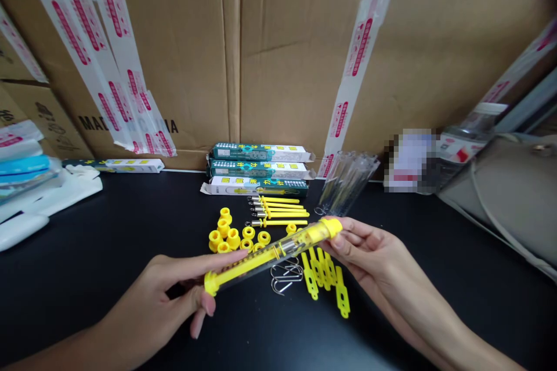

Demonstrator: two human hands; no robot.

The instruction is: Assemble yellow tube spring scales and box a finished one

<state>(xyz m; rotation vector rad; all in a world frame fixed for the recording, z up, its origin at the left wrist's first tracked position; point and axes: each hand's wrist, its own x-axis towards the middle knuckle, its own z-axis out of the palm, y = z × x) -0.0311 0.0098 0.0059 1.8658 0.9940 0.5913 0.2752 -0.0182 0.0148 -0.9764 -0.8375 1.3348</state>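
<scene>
Between my two hands a clear tubular spring scale [265, 261] with yellow end caps is held at a slant, its right end higher. My left hand [161, 295] grips the lower yellow end, index finger stretched along the tube. My right hand [369, 249] pinches the yellow cap at the upper end. Behind the tube stand several yellow caps [223, 226] and flat yellow rings [263, 237]. Yellow rods with metal springs [278, 208] lie in a row beyond. Metal S-shaped hooks [287, 275] and flat yellow hanger strips [324, 272] lie below, partly hidden by the tube and right hand.
Several clear tubes [348, 182] lie at the back right. Stacked printed boxes [261, 169] stand against a large taped carton [296, 52]. Another box [130, 166] and a white object [65, 197] are at left. A plastic bottle [463, 145] and grey bag [509, 191] are at right.
</scene>
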